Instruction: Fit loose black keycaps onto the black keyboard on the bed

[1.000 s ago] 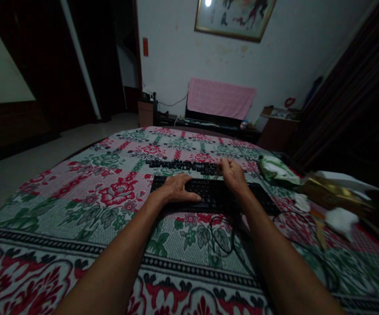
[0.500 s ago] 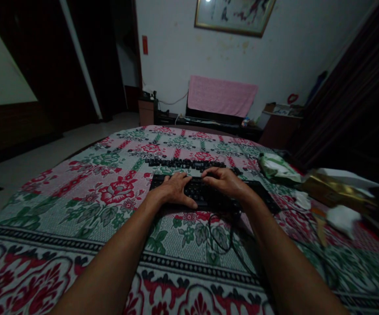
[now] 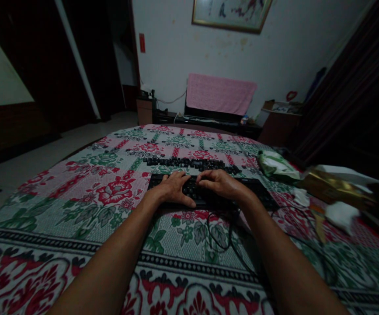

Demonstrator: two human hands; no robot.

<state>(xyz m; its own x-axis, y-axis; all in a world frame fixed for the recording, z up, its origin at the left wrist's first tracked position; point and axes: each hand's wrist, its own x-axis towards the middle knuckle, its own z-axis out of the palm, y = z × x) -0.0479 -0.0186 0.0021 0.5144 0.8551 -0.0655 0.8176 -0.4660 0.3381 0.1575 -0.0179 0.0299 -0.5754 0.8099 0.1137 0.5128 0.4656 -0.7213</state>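
A black keyboard (image 3: 261,192) lies on the flowered tablecloth (image 3: 110,192) in front of me. My left hand (image 3: 174,190) rests on its left part, fingers spread and thumb stretched along the near edge. Over the middle of the keyboard, my right hand (image 3: 217,181) is bent with thumb and forefinger pinched together near the keys. Anything small between those fingertips is hidden from me. Just behind the keyboard, several loose black keycaps (image 3: 189,163) are laid out in a long uneven band. A black cable (image 3: 230,238) loops on the cloth nearer to me.
To the right are a green and white packet (image 3: 277,166), crumpled white tissue (image 3: 342,214), a brush (image 3: 318,223) and a gold box (image 3: 336,186). Beyond the table, a pink towel (image 3: 220,94) hangs over a dark screen by the wall.
My right hand has shifted slightly left and lower over the keyboard, its fingertips now closer to the keys. The left hand stays in place; the whole view has shifted a little.
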